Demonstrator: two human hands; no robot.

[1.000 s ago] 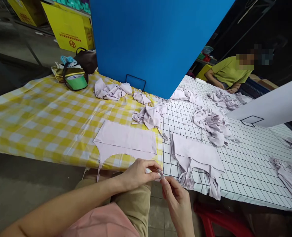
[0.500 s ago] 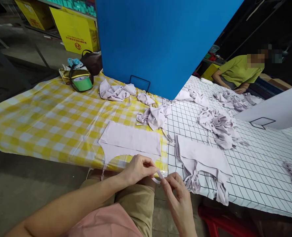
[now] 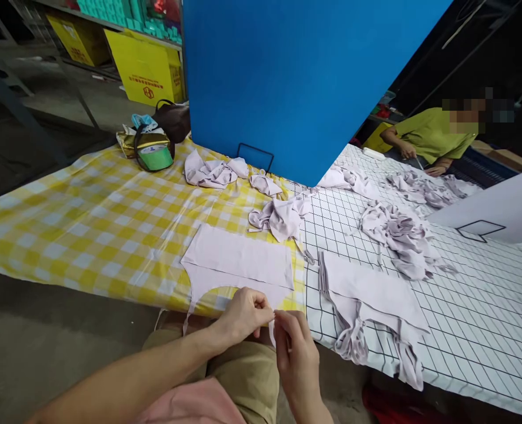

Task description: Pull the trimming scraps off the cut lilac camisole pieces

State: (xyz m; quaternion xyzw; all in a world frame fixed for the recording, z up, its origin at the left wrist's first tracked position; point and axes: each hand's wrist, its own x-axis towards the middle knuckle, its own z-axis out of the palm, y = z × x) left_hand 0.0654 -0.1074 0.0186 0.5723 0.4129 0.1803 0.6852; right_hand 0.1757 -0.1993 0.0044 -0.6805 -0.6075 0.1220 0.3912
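Observation:
A pale lilac strappy garment (image 3: 238, 253) lies folded flat at the front edge of the yellow checked cloth. One of its straps hangs over the edge on the left. At its right corner, my left hand (image 3: 245, 315) pinches the other strap (image 3: 272, 333) between thumb and fingertips. Close against it, my right hand (image 3: 296, 347) also has its fingers closed on this strap, whose lower part dangles between the hands. The very tip is hidden by my fingers. Right of my hands sits a stack of folded garments (image 3: 371, 288), straps drooping over the edge.
Crumpled lilac garments (image 3: 282, 218) lie behind the folded one, and a larger heap (image 3: 397, 235) is on the grid cloth. A blue panel (image 3: 287, 82) stands upright ahead. A green visor (image 3: 155, 157) rests at back left. Across the table sits a person in a green top (image 3: 437, 132).
My right hand has moved left and closer to my left hand, so less strap shows between them. The view has shifted slightly. The person opposite has raised one hand.

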